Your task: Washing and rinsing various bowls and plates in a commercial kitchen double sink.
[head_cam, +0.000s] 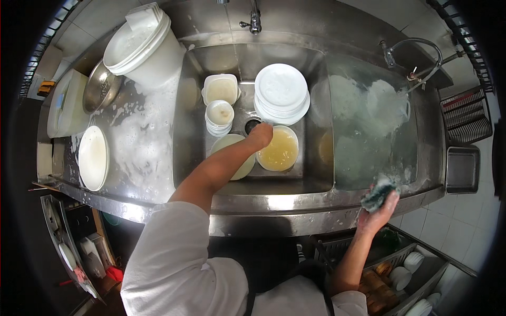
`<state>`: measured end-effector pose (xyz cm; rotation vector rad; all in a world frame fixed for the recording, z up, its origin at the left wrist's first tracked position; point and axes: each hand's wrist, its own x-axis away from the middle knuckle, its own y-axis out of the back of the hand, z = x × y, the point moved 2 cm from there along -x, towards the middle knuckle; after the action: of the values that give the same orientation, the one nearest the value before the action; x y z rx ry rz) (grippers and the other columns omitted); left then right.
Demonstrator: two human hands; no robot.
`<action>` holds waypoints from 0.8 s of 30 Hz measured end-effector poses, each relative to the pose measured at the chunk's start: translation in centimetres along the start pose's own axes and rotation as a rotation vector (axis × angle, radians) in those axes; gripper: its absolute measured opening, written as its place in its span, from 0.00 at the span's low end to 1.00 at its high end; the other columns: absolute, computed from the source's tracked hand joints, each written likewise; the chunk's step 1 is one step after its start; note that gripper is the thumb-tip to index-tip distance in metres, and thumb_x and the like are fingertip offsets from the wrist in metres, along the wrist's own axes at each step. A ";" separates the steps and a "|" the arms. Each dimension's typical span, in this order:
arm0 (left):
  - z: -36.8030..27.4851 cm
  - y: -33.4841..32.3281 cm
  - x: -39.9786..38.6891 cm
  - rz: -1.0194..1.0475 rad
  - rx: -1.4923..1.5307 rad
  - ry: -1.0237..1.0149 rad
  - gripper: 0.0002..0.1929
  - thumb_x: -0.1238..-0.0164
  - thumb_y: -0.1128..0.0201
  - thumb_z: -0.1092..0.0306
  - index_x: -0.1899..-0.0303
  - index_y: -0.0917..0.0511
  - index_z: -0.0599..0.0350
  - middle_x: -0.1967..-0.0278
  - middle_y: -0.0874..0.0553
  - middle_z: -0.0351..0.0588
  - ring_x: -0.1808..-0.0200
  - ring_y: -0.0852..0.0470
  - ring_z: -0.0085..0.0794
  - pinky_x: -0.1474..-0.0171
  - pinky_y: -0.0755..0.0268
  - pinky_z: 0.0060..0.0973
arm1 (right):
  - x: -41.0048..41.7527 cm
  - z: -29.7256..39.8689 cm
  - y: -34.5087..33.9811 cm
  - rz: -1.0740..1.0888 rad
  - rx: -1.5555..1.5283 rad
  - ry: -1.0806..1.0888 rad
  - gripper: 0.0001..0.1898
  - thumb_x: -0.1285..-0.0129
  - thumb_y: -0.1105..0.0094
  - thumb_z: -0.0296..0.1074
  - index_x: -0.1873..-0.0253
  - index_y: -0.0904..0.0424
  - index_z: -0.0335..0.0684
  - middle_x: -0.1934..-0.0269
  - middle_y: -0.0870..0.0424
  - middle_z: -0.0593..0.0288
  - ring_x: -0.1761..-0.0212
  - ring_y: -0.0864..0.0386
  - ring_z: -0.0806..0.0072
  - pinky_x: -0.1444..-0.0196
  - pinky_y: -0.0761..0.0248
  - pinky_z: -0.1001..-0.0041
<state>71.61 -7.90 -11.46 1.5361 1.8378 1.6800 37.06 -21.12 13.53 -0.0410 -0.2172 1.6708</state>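
My left hand [261, 135] reaches into the middle sink basin, its fingers at the near-left rim of a round bowl of yellow liquid [280, 150]; whether it grips the rim I cannot tell. My right hand [375, 213] holds a soapy green scouring pad [378, 194] over the front edge of the right basin. Behind the bowl stands a stack of white plates [281, 89]. To its left are a stack of small white bowls [219, 114], a squarish white dish [221, 89] and a pale round dish [239, 170], partly under my forearm. A dark drain [252, 125] lies beside my left hand.
Cloudy water fills the right basin [367, 138]. On the foamy left counter [142, 146] stand white buckets [146, 51], a metal bowl [102, 87] and oval white plates [93, 158]. A thin stream falls from a tap [222, 1]. A metal tray [462, 170] lies right of the sink.
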 end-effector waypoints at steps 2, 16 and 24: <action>-2.1 1.5 1.2 -0.027 0.033 -0.026 0.20 0.30 0.48 0.71 0.39 0.28 0.66 0.57 0.13 0.65 0.53 0.13 0.55 0.52 0.18 0.42 | 0.7 -0.1 -1.8 0.048 0.074 -0.003 0.24 0.26 0.46 0.47 0.34 0.33 0.39 0.46 0.23 0.57 0.50 0.21 0.67 0.52 0.23 0.68; -7.2 25.3 18.1 -0.866 -0.583 -0.459 0.36 0.44 0.41 0.76 0.29 0.31 0.43 0.38 0.24 0.64 0.49 0.14 0.48 0.60 0.14 0.30 | -0.3 -7.6 -18.8 0.712 0.495 0.242 0.42 0.50 0.27 0.27 0.30 0.39 0.34 0.35 0.30 0.44 0.31 0.34 0.55 0.29 0.41 0.60; -4.9 32.1 29.9 -1.196 -0.122 -0.143 0.40 0.46 0.36 0.78 0.28 0.37 0.46 0.38 0.22 0.59 0.50 0.15 0.55 0.48 0.19 0.37 | 1.0 0.9 -35.0 0.903 -0.097 0.510 0.23 0.42 0.46 0.13 0.39 0.27 0.33 0.45 0.20 0.57 0.41 0.25 0.71 0.35 0.34 0.72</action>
<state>72.05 5.98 30.41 0.2698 1.8695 0.9988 71.16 -16.91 20.34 -0.7195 0.1395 2.4658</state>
